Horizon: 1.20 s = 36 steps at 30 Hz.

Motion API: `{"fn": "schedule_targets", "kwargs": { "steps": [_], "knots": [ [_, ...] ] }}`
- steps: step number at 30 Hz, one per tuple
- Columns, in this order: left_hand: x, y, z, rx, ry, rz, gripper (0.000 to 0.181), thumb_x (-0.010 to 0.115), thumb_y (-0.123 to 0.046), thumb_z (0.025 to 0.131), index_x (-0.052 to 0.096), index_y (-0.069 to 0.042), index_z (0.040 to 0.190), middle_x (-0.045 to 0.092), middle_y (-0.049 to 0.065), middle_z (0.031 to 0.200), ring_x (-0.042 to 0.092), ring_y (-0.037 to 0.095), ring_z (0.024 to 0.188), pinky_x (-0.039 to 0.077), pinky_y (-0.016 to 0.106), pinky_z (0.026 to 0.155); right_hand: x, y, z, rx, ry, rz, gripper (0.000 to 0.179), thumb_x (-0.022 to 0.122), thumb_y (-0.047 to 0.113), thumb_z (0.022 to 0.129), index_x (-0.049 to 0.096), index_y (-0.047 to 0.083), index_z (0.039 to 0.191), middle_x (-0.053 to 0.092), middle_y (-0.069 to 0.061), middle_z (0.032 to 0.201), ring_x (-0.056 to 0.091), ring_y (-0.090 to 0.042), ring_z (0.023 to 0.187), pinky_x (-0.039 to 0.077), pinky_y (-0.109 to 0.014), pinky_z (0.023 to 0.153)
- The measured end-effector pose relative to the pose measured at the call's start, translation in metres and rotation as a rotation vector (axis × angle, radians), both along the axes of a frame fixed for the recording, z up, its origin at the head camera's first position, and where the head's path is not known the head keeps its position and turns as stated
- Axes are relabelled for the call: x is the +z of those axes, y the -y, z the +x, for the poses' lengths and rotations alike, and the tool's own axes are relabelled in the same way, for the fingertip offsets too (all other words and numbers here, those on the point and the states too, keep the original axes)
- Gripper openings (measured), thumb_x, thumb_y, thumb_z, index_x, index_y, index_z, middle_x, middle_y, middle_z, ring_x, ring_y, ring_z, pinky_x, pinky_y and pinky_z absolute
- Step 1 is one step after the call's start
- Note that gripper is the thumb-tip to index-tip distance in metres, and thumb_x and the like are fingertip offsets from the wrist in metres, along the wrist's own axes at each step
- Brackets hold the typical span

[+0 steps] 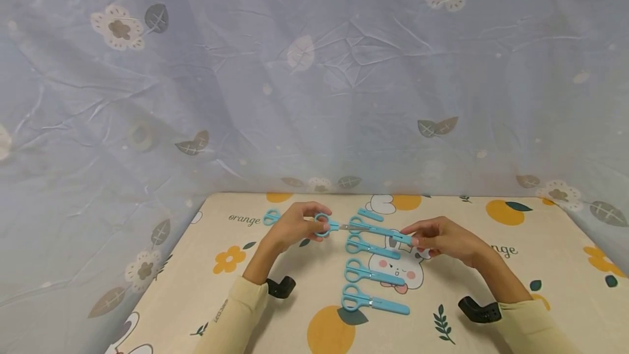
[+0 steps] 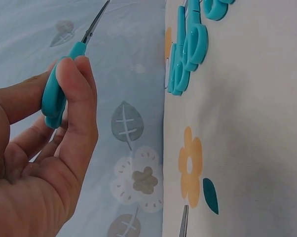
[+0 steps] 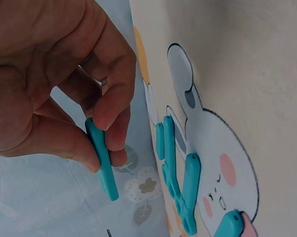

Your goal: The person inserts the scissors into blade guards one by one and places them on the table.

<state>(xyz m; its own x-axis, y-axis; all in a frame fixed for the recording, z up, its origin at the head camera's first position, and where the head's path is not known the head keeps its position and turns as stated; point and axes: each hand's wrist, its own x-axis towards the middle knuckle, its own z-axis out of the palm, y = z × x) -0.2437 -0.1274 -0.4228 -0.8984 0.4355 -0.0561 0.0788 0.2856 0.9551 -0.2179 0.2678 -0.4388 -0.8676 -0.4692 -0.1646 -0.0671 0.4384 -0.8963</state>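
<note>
My left hand (image 1: 297,226) pinches a pair of light-blue scissors (image 1: 334,226) by the finger loops, with their bare metal blades pointing right. In the left wrist view, thumb and fingers press on the handle (image 2: 54,98) and the blades (image 2: 95,22) angle upward. Opposite, my right hand (image 1: 449,240) pinches a light-blue blade cover (image 3: 105,165) between thumb and fingertips. In the head view this cover (image 1: 402,239) is held to the right of the blade tips, and both things overlap a sheathed pair of scissors (image 1: 385,231) lying behind them.
Several sheathed scissors (image 1: 375,304) lie in a column on the patterned tablecloth (image 1: 275,316), loops to the left. A loose blade cover (image 1: 370,214) lies at the column's far end. Another pair of scissors (image 1: 271,217) is partly hidden behind my left hand. A fabric curtain (image 1: 314,97) hangs behind.
</note>
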Motion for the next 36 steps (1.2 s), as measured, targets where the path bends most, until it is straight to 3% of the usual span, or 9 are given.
{"fn": "schedule_targets", "kwargs": {
  "steps": [7,19,24,31,36],
  "knots": [
    [0.004,-0.001,0.002,0.009,-0.008,0.007,0.032,0.073,-0.008,0.101,0.07,-0.008,0.133,0.067,0.012,0.111,0.079,0.026,0.095,0.068,0.05,0.088,0.0,0.002,0.0,-0.008,0.005,-0.011,0.042,0.071,0.018,0.104,0.067,-0.001,0.141,0.068,-0.009,0.099,0.06,-0.021,0.089,0.057,-0.028,0.069],
    [0.005,-0.005,-0.001,0.008,0.005,0.011,0.032,0.073,-0.008,0.101,0.071,-0.01,0.133,0.068,0.012,0.111,0.079,0.032,0.098,0.067,0.054,0.091,0.011,0.012,-0.004,0.029,-0.022,-0.035,0.044,0.072,0.018,0.104,0.066,-0.004,0.142,0.069,-0.01,0.1,0.062,-0.023,0.088,0.054,-0.027,0.067],
    [0.005,-0.01,-0.003,0.001,0.013,0.026,0.033,0.076,-0.009,0.1,0.072,-0.011,0.133,0.069,0.011,0.112,0.08,0.029,0.096,0.069,0.048,0.087,0.014,0.014,-0.004,0.038,-0.024,-0.041,0.046,0.073,0.019,0.103,0.065,-0.004,0.143,0.069,-0.012,0.103,0.063,-0.025,0.09,0.055,-0.027,0.069],
    [0.003,-0.017,-0.003,-0.006,0.015,0.028,0.032,0.074,-0.008,0.101,0.072,-0.011,0.133,0.069,0.01,0.111,0.08,0.026,0.095,0.067,0.053,0.091,0.017,0.016,-0.004,0.048,-0.028,-0.039,0.046,0.073,0.019,0.103,0.065,-0.004,0.142,0.071,-0.011,0.103,0.064,-0.024,0.091,0.055,-0.028,0.07],
    [0.005,-0.021,-0.002,-0.01,0.017,0.033,0.033,0.075,-0.009,0.101,0.071,-0.01,0.134,0.069,0.01,0.111,0.08,0.026,0.096,0.068,0.05,0.09,0.017,0.018,-0.005,0.048,-0.036,-0.038,0.045,0.073,0.018,0.104,0.066,-0.004,0.142,0.069,-0.012,0.103,0.063,-0.021,0.092,0.056,-0.028,0.072]
  ]
}}
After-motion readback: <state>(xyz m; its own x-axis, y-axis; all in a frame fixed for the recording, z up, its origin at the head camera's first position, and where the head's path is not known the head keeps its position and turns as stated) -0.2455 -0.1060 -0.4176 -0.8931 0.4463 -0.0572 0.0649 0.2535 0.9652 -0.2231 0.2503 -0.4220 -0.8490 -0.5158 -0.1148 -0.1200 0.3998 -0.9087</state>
